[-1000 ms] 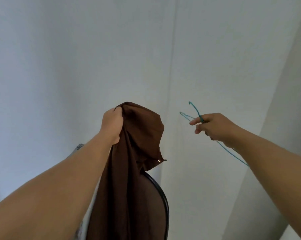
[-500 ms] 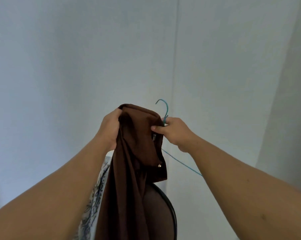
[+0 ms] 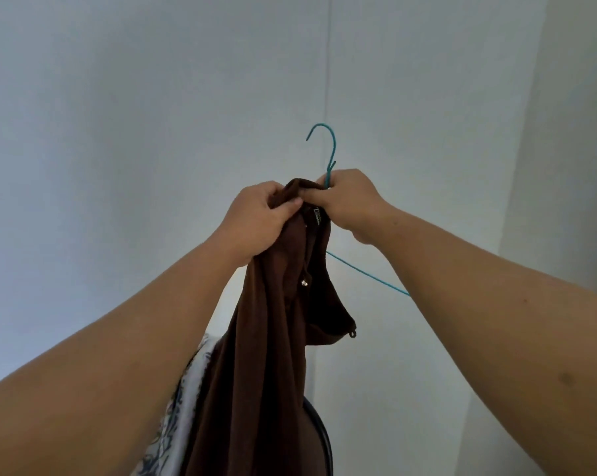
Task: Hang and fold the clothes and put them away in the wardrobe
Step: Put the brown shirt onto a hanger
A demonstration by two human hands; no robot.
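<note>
A brown garment (image 3: 273,338) hangs down the middle of the head view, raised in front of a pale wall. My left hand (image 3: 256,221) grips its bunched top edge. My right hand (image 3: 350,201) holds the neck of a teal wire hanger (image 3: 328,146) and pinches the garment's collar beside a small label. The hook points up above my right hand. One arm of the hanger (image 3: 369,274) slants down to the right, below my wrist. The hanger's other side is hidden by the cloth.
A white cloth with a dark pattern (image 3: 183,407) lies low at the left, behind the brown garment. A dark curved chair back (image 3: 321,438) shows at the bottom centre. Pale wall panels (image 3: 118,115) fill the background, with a corner at the right.
My right hand has brought the hanger from the right over to the garment's top. Both hands now meet at the collar, higher in view, and the hook stands upright.
</note>
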